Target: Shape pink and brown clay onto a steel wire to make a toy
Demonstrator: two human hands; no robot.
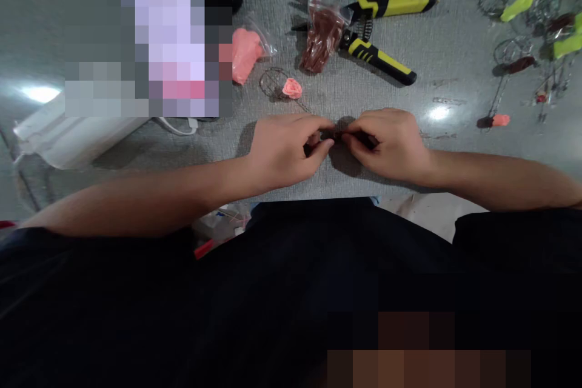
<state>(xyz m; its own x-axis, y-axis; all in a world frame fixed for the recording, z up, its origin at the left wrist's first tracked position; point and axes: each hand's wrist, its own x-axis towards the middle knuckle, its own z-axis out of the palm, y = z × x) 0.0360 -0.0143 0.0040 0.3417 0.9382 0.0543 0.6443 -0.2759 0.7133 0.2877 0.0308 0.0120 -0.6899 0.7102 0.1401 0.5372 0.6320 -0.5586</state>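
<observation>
My left hand point(288, 148) and my right hand point(388, 142) meet above the near part of the grey table. Thumb and forefinger of each are pinched together, and a tiny dark piece point(337, 134) shows between the fingertips; it is too small to name. Just beyond my left hand lies a pink rose-shaped flower point(292, 88) beside a loop of thin dark wire point(273, 83). Farther off are a small clear bag of pink material point(246, 56) and a bag of brown material point(322, 42). The brown bag rests across the jaws of yellow-and-black pliers point(386, 36), whose handles are spread.
At the right lie several wire pieces with yellow-green parts point(518, 7), brown bits point(519, 65) and a small pink piece on a chain point(501, 120). A white box-like object point(91, 139) with a white cable point(179, 128) sits at the left, near a blurred-out area.
</observation>
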